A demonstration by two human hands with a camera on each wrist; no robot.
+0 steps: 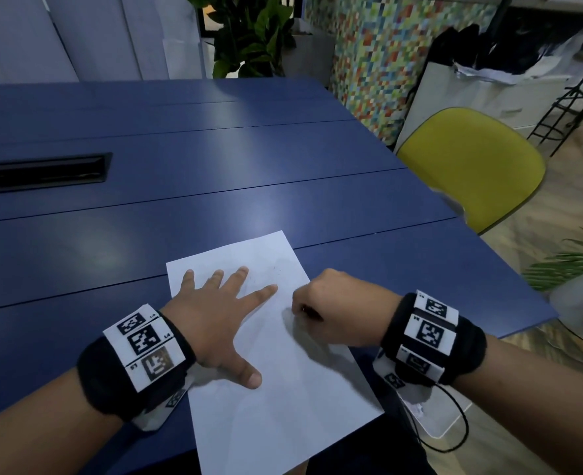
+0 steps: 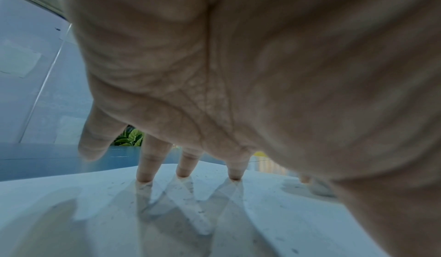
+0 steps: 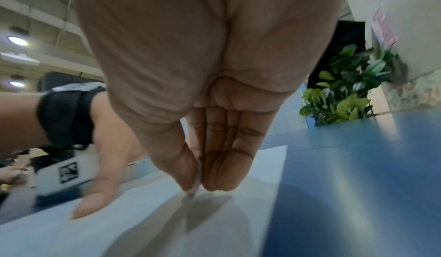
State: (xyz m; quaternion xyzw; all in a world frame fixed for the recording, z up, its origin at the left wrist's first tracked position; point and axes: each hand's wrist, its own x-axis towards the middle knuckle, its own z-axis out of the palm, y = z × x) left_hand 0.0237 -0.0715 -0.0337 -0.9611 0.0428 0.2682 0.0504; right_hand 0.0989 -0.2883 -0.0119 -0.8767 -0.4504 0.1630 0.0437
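Note:
A white sheet of paper [image 1: 283,389] lies on the blue table [image 1: 214,166], its near end hanging over the front edge. My left hand [image 1: 214,313] rests flat on the sheet's left half with fingers spread; the left wrist view shows the fingertips [image 2: 144,178] pressing the speckled paper [image 2: 95,195]. My right hand [image 1: 304,310] is curled over the sheet's right edge. Its thumb and fingers pinch a small white piece [image 3: 195,188], perhaps an eraser, tip down on the paper [image 3: 119,232]. That piece [image 2: 319,187] also shows in the left wrist view.
A black cable slot [image 1: 40,171] is set into the table at the far left. A yellow chair [image 1: 471,166] stands by the table's right edge. Leafy plants stand behind the table [image 1: 249,36] and at the right [image 1: 574,262]. Both wrists wear black bands with marker tags.

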